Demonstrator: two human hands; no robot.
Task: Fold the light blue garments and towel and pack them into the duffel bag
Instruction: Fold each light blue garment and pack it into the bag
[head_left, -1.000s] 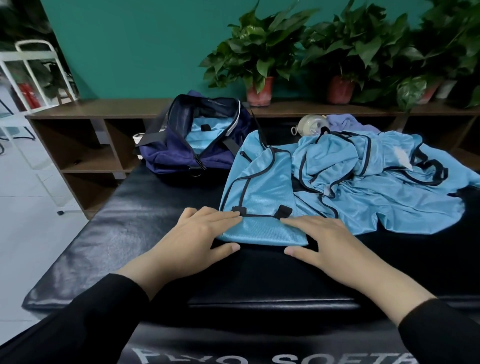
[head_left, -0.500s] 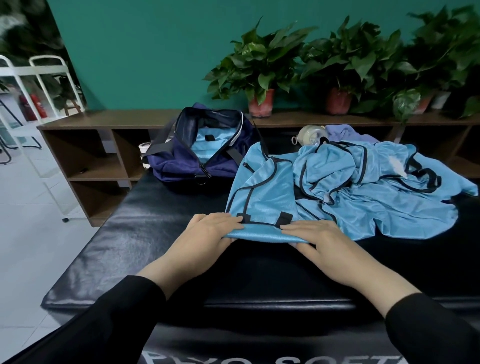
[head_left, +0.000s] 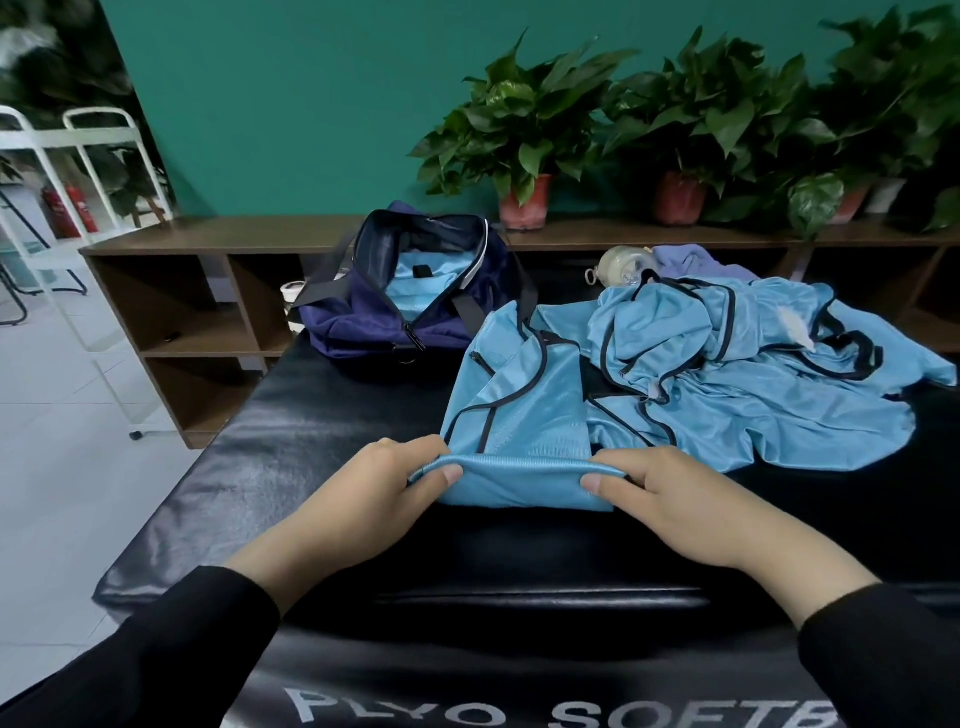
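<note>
Starting at the left, the duffel (head_left: 395, 322) sits unzipped at the far edge of the surface (head_left: 311, 441), and a light blue piece already lies inside it, so at least one item looks packed. Right of the duffel and nearer the person, a narrow folded garment (head_left: 514, 421) lies flat, its near end lifted and rolled over. The left hand (head_left: 384, 493) pinches that rolled edge at its left corner, thumb on top and fingers curled under; the right hand (head_left: 670, 499) grips the right corner the same way, both clamped on the cloth. This piece seems to be in its last fold and is not yet packed. Further right of the duffel, a heap (head_left: 753, 364) of light blue cloth with dark trim lies crumpled and unfolded. How many pieces it holds, and which is the towel, cannot be told. Most of the work appears to remain.
</note>
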